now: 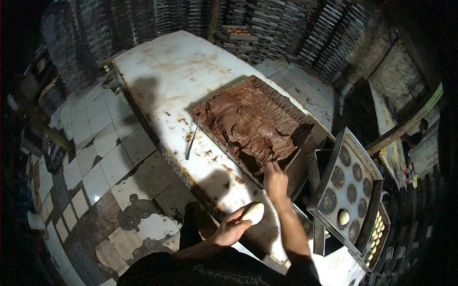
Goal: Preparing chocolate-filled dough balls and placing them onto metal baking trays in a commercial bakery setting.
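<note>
The left hand (232, 230) holds an oval piece of pale dough (253, 214) above the near edge of a long white worktop (171, 62), fingers and thumb curled round its sides. The right hand (276, 181) reaches into the near corner of a rectangular tray (224, 148) of brown chocolate-like paste (245, 121); its fingers are bunched, and whether they pinch anything cannot be told. A thin dark utensil (191, 144) lies just left of the tray, among brown smears and crumbs.

On the right, a baking pan with round dark moulds (347, 181) sits tilted, one pale dough ball (343, 218) in a near mould. The pan partly covers a tray beneath, where more pale dough balls (375, 236) show along the right side. The right forearm stands between the left hand and this pan. Cracked floor tiles (102, 181) spread to the left; a woven slat wall (267, 28) rises at the far side.
</note>
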A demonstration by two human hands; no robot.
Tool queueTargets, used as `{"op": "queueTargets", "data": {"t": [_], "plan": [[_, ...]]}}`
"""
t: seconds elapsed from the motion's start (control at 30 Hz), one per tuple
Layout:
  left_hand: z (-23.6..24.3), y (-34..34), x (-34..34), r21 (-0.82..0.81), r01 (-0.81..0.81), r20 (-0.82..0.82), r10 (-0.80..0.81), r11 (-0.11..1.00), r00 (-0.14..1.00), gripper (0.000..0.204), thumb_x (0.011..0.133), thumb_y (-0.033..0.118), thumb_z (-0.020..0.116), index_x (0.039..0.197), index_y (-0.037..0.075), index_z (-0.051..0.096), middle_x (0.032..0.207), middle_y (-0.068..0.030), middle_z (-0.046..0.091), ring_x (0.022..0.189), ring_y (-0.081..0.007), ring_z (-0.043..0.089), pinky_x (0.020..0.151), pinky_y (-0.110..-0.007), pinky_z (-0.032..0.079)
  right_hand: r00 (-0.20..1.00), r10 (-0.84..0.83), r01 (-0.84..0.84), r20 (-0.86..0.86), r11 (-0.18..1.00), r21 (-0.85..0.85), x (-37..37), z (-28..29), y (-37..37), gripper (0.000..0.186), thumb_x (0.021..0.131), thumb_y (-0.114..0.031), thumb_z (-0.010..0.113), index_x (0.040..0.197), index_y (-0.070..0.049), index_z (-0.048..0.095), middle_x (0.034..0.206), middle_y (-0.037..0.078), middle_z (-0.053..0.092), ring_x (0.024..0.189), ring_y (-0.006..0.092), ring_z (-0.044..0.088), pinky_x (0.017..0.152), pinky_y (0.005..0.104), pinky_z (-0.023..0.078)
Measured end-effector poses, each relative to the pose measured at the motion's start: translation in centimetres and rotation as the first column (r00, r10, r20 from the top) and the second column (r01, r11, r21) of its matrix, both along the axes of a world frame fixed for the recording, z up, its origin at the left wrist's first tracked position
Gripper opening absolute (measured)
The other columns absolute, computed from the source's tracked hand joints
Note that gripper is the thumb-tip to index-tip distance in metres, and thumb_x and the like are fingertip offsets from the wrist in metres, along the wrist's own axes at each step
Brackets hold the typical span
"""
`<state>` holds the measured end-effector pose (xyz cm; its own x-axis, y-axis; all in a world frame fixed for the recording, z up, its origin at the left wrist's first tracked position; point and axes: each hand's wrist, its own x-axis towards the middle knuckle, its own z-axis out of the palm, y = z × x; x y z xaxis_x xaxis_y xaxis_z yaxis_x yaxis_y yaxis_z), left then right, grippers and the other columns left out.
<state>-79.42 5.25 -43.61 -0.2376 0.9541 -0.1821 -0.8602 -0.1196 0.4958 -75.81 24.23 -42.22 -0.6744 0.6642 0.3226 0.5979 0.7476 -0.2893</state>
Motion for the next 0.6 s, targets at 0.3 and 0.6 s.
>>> {"op": "queueTargets", "data": {"t": [0.3, 0.6], "plan": [[-3.8, 0.9, -15.3, -0.288, 0.215, 0.068, -0.204, 0.933, 0.976, 0.032, 0.086, 0.008, 0.049, 0.117, -0.001, 0.048, 0.109, -0.01, 0.057, 0.102, -0.0199, 0.056, 0.088, -0.032, 0.047, 0.854, 0.13, -0.089, 0.504, 0.991, -0.104, -4.0, 4.6, -0.8, 0.025, 0.081, -0.009, 0.048, 0.104, -0.003, 0.056, 0.086, 0.015, 0.06, 0.068, 0.0356, 0.06, 0.057, 0.0423, 0.049], [1.3, 6.6, -16.5, -0.006, 0.21, 0.565, -0.17, 0.978, 0.807, 0.035, 0.086, 0.014, 0.042, 0.112, -0.008, 0.048, 0.107, -0.0207, 0.055, 0.108, -0.0303, 0.049, 0.104, -0.047, 0.029, 0.874, -0.259, 0.204, -0.412, 0.964, -0.171, -1.8, -2.3, -11.1, 0.013, 0.079, 0.005, 0.059, 0.091, 0.0, 0.061, 0.083, 0.011, 0.055, 0.074, 0.0195, 0.052, 0.063, 0.0255, 0.043]]}}
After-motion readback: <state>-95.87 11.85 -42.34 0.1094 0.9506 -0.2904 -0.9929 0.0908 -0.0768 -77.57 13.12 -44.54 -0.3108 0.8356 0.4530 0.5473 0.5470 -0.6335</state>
